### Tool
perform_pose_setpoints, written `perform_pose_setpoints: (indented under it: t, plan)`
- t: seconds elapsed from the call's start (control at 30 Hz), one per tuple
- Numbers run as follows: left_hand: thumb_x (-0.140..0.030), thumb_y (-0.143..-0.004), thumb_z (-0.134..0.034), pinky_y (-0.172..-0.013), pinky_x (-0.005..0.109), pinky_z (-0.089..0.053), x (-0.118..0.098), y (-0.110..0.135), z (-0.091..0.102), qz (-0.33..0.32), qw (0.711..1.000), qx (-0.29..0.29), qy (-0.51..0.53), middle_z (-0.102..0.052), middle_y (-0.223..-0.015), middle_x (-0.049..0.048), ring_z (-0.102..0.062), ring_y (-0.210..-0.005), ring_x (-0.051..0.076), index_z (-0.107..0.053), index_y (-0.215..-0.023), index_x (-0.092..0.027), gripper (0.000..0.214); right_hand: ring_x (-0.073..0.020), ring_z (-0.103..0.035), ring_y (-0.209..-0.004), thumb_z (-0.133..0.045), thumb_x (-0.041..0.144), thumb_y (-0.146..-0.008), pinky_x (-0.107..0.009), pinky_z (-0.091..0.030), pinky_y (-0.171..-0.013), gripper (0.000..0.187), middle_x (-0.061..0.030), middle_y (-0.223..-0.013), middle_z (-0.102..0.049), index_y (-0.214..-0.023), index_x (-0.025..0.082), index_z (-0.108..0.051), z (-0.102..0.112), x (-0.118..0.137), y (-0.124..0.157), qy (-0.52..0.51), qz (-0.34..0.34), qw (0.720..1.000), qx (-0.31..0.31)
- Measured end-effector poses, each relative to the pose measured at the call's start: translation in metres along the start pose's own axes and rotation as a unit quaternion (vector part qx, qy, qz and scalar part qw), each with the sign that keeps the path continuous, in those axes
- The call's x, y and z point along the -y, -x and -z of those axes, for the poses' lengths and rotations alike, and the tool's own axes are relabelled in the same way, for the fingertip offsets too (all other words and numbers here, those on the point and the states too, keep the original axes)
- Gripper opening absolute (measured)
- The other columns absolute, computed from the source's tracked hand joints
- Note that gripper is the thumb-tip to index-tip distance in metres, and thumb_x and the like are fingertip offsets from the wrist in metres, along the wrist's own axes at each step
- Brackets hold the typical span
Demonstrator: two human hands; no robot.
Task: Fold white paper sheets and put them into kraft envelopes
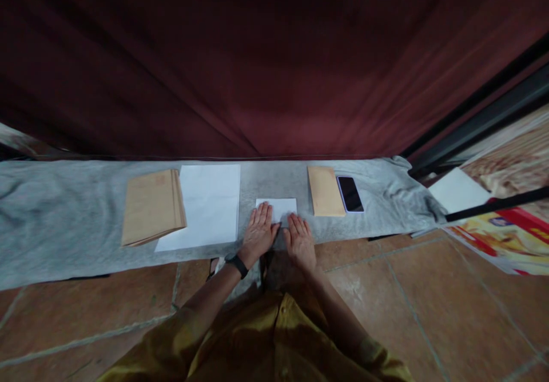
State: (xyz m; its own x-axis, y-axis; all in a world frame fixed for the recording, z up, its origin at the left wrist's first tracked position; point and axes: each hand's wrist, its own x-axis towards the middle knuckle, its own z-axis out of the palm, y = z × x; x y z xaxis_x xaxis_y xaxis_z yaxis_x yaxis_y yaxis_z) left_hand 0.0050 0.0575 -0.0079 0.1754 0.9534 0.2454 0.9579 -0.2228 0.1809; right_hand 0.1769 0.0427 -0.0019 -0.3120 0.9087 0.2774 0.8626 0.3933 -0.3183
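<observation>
Step in hand, as judged: pressing/smoothing a small white paper (283, 205), loc. mid-counter (64, 216) (grey cloth cover), near the front edge, between the larger sheet and the single envelope; L hand (259, 230) lies on its left part, R hand (299, 243) on its near right corner; thumbs point inward, a narrow gap between. Grip, both hands: palms down, fingers extended, clamped on nothing obs.

Next move, in my judgement, calls for even pressure w/ edges kept aligned, so the paper does not slip or skew.

Count: small white paper, qty 1, no. of layers cannot be told; larger white sheet (212, 199), 1 visible, any beneath not discernible; brown envelope stack (150, 207), qty 1, overlapping that sheet's left side, several edges showing, exact no. unverified; single brown envelope (326, 190), qty 1, to the right; phone (350, 193), qty 1, just beside it, screen dark; wristband (237, 265), qty 1, L wrist.
</observation>
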Motion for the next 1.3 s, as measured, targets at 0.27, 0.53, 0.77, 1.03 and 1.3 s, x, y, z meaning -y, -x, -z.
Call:
perform_pose_setpoints:
  t: [0.27, 0.53, 0.77, 1.03, 1.3]
  plan:
    - [-0.039, -0.101, -0.036, -0.123, 0.051, -0.029, 0.0, 0.0, -0.005, -0.003, 1.0, -0.02, -0.007, -0.044, -0.156, 0.0207, -0.035, -0.15, 0.03, -0.033, -0.156, -0.006, 0.065, -0.0263, -0.042, -0.145, -0.037, 0.031, -0.106, -0.047, -0.031, -0.12, 0.048, -0.0142, -0.154, -0.05, -0.148, 0.012, -0.05, -0.014, -0.007, -0.047, 0.004, -0.003, 1.0, 0.019]
    - [-0.041, -0.101, -0.035, -0.123, 0.05, -0.028, 0.001, 0.0, -0.005, 0.003, 1.0, -0.006, -0.018, -0.041, -0.158, 0.0214, -0.034, -0.151, 0.029, -0.036, -0.154, -0.004, 0.064, -0.0288, -0.038, -0.147, -0.04, 0.033, -0.105, -0.05, -0.03, -0.119, 0.051, -0.0194, -0.157, -0.044, -0.151, 0.01, -0.046, -0.026, -0.012, -0.044, 0.038, -0.026, 0.999, -0.003]
    - [-0.039, -0.1, -0.037, -0.124, 0.052, -0.026, -0.001, -0.001, -0.004, 0.001, 1.0, -0.007, -0.028, -0.041, -0.159, 0.0212, -0.032, -0.151, 0.029, -0.036, -0.154, -0.005, 0.063, -0.0299, -0.037, -0.147, -0.041, 0.032, -0.105, -0.052, -0.029, -0.119, 0.052, -0.0214, -0.158, -0.042, -0.151, 0.009, -0.045, -0.028, -0.009, -0.044, 0.037, -0.031, 0.999, -0.01]
    - [-0.03, -0.1, -0.039, -0.126, 0.049, -0.023, -0.001, -0.006, 0.002, -0.054, 0.997, 0.052, -0.014, -0.036, -0.164, 0.0111, -0.027, -0.154, 0.026, -0.044, -0.152, -0.017, 0.053, -0.0312, -0.037, -0.147, -0.04, 0.032, -0.105, -0.05, -0.027, -0.119, 0.052, -0.0208, -0.158, -0.041, -0.151, 0.008, -0.045, -0.03, -0.009, -0.043, 0.054, -0.029, 0.998, -0.016]
    - [-0.032, -0.102, -0.039, -0.126, 0.047, -0.024, -0.002, -0.003, 0.009, -0.02, 0.999, 0.051, 0.0, -0.038, -0.163, 0.0104, -0.03, -0.153, 0.025, -0.046, -0.152, -0.019, 0.052, -0.0309, -0.038, -0.146, -0.04, 0.033, -0.105, -0.049, -0.028, -0.118, 0.053, -0.0202, -0.157, -0.043, -0.151, 0.009, -0.046, -0.033, -0.01, -0.044, 0.061, -0.028, 0.997, -0.024]
